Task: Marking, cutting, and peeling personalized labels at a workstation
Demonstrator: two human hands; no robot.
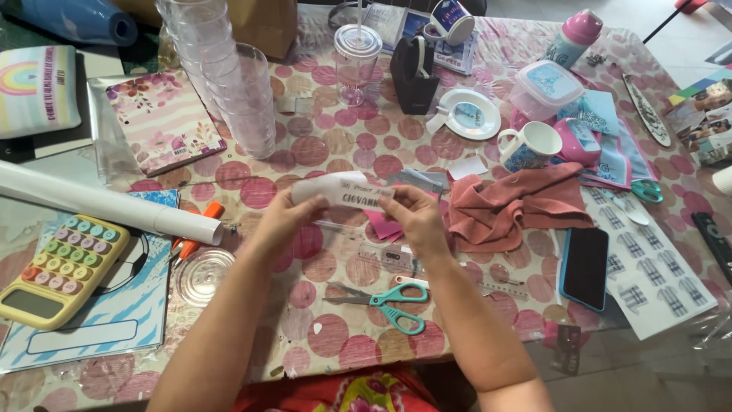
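Observation:
Both of my hands hold a curved white printed paper strip (339,191) above the middle of the table. My left hand (284,221) pinches its left end and my right hand (415,217) pinches its right end. Under the strip lie pink paper pieces (385,226) and a clear ruler (381,259). Teal-handled scissors (393,299) lie closed on the table just below my hands.
A pink cloth (511,206), a black phone in a blue case (585,267) and a sticker sheet (656,267) lie to the right. Stacked clear cups (229,76), a tape dispenser (415,76), mugs and a lidded tumbler stand behind. A pastel calculator (65,267) and white roll (107,202) sit left.

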